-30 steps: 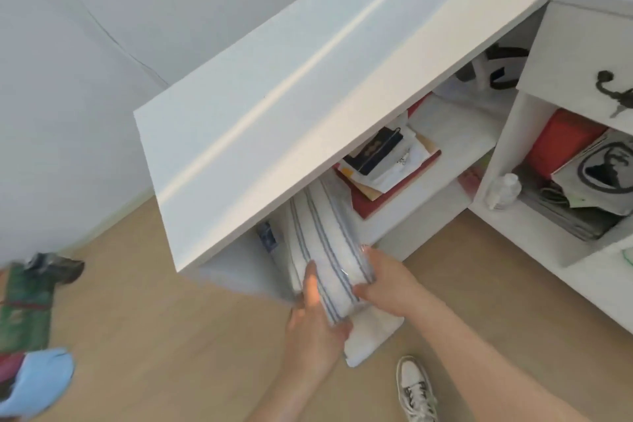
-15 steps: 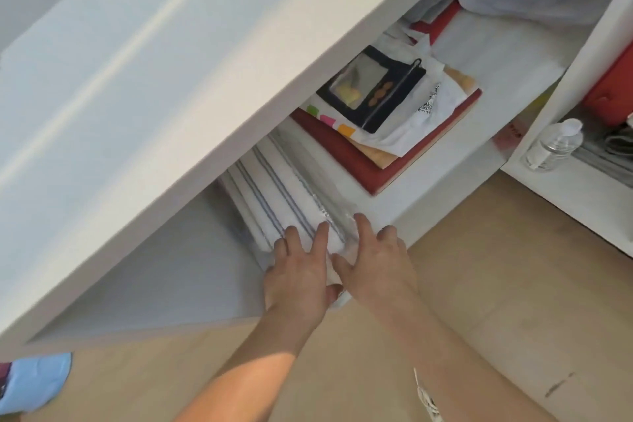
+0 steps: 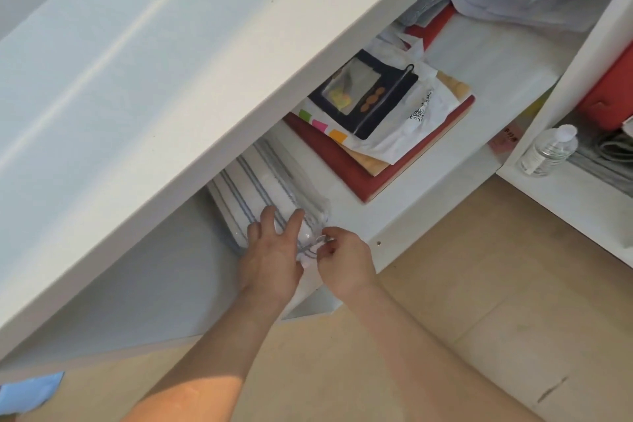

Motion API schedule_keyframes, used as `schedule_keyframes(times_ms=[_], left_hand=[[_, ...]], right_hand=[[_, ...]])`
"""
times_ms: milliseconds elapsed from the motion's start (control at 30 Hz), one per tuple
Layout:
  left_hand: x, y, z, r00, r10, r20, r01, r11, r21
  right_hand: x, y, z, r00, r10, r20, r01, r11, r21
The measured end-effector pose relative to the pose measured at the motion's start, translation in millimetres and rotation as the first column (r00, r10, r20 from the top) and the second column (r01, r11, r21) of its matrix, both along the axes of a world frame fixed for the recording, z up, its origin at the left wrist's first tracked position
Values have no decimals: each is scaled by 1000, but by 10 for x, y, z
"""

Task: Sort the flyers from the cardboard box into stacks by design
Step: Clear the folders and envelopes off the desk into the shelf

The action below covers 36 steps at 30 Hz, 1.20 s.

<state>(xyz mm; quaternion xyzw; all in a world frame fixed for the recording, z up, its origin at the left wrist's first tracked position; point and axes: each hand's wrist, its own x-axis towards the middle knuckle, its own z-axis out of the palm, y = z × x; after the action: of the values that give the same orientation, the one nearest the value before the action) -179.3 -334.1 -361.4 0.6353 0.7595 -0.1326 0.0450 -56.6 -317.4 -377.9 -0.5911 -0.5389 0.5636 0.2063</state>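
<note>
Head view: the left hand [image 3: 270,259] lies with spread fingers on a folded white cloth bundle with blue stripes [image 3: 253,188], wrapped in clear plastic, at the front left of the white shelf [image 3: 428,181]. The right hand [image 3: 346,259] is curled and pinches the wrap's near corner. Further right on the shelf, a flat red board [image 3: 373,178] carries a black zip pouch with a clear window [image 3: 370,96]. A clear plastic bottle [image 3: 548,151] stands in the next compartment; its label is too small to read. Flyers: cannot tell where.
</note>
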Motion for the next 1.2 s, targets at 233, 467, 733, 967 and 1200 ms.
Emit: schedule_keyframes(times_ms=[233,467,733,967,1200], left_hand=[[102,-56,-18,999,21,27,-16,986,-167],[233,-356,211,984,111,143,-103,993,-60],[838,-1186,674,871,208,445,-228,974,-9],[1505,-1552,177,869,38,494,-13,998,-55],[1473,-1270,-1097,959,-13,283,70,979,-190]], right_hand=[[267,-51,22,980,144,135,-152,987,53],[808,-285,567,999,-34,-39,33,999,-43],[1542,-708,1436,997,19,78,-31,988,153],[1969,-1338,703,894,223,389,-311,933,180],[1931,-1338,-561,909,290,301,-308,951,16]])
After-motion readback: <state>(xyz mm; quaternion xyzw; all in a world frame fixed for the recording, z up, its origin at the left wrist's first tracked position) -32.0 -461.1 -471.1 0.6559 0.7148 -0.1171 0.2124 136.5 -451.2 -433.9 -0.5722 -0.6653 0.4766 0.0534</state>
